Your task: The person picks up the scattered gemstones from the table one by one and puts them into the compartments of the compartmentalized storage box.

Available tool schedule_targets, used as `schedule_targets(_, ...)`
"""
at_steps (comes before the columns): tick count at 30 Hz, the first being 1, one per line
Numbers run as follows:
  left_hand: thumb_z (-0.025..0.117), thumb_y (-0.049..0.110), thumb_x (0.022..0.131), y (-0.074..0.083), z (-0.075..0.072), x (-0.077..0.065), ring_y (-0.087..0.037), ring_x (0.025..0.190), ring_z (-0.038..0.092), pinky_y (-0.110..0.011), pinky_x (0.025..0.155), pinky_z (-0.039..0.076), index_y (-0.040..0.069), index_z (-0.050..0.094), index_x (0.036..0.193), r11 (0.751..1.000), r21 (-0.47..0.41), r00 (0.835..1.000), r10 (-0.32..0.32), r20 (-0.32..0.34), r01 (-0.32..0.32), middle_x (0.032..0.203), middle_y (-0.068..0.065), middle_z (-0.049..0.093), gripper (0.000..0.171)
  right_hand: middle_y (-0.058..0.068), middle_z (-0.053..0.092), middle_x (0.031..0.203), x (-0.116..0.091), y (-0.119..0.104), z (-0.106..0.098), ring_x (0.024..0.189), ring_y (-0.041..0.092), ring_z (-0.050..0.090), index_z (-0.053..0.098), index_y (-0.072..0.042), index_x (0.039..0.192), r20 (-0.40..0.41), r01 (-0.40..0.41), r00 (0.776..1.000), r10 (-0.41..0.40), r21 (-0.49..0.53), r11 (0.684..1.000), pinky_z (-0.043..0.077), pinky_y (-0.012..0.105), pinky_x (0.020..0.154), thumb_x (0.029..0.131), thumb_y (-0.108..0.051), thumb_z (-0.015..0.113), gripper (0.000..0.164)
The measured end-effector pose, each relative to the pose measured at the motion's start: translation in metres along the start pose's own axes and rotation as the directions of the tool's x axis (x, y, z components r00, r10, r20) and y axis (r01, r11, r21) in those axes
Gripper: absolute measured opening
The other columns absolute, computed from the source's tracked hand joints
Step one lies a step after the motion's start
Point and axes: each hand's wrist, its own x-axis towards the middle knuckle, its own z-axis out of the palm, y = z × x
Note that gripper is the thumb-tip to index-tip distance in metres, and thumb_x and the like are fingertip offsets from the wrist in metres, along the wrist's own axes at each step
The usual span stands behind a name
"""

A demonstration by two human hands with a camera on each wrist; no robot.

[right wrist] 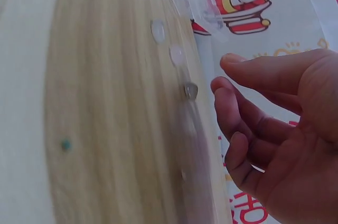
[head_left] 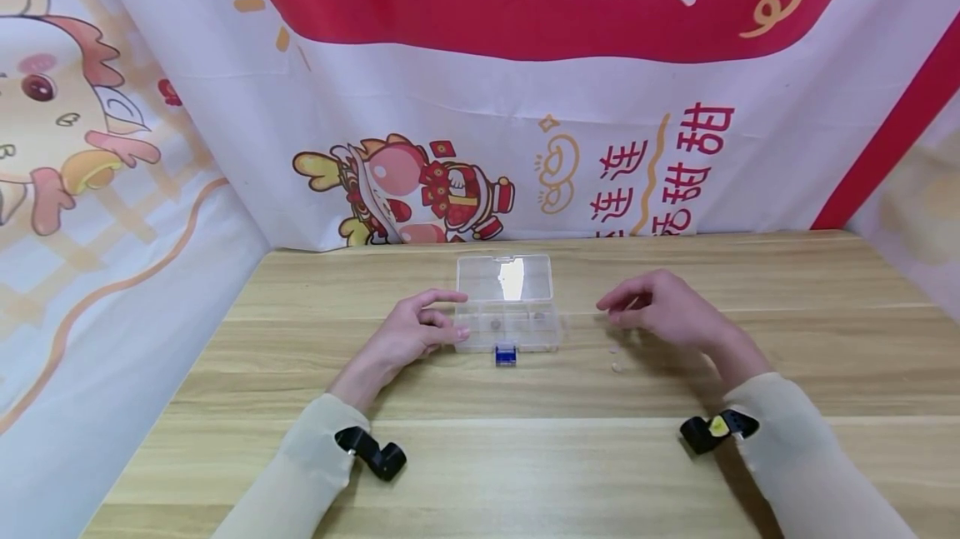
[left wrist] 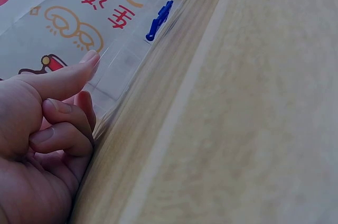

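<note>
A clear plastic compartment box (head_left: 504, 341) lies on the table with its lid (head_left: 480, 276) raised at the back. It has a blue latch (head_left: 506, 355) at the front, and small pieces show in its compartments. My left hand (head_left: 416, 326) holds the box's left end, thumb at the near corner and index finger by the hinge. In the left wrist view the other fingers are curled beside the wall. To the right of the box my right hand (head_left: 667, 310) is above the table, fingers bent loosely, thumb and index apart with nothing between. Small pale pebbles (right wrist: 158, 31) lie near it.
A light wood-grain table (head_left: 495, 456) carries everything. Behind it hangs a printed white and red cloth (head_left: 525, 89), with more cloth at the left side. A small green speck (right wrist: 65, 145) appears in the right wrist view. Black wrist cameras (head_left: 375, 451) sit on both sleeves.
</note>
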Motion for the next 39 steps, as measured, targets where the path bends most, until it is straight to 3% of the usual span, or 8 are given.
schedule_targets(15,0.086,0.016,0.090,0.001,0.000,-0.002,-0.012,0.063,0.048,-0.022,0.055,0.038,0.022,0.066,0.140,1.000,-0.010,1.000,-0.006,-0.001,0.006,0.084,0.002,0.068,0.054,0.009,0.079,0.111,-0.001,0.010,-0.004,0.095,0.019,0.062,0.080,-0.007,0.117,0.117,-0.076,0.991,0.072,0.034,0.996,0.049,0.032,0.084,0.096,-0.015,0.078,0.022)
schedule_targets(39,0.087,0.016,0.089,0.002,0.000,-0.001,-0.012,0.060,0.045,-0.022,0.053,0.036,0.021,0.066,0.140,1.000,-0.012,1.000,0.002,0.001,-0.002,0.083,0.002,0.069,0.055,0.006,0.071,0.097,0.001,0.013,0.001,0.090,0.022,0.057,0.079,-0.009,0.107,0.119,-0.080,0.990,0.078,0.012,0.997,0.049,0.031,0.077,0.093,-0.011,0.081,0.014)
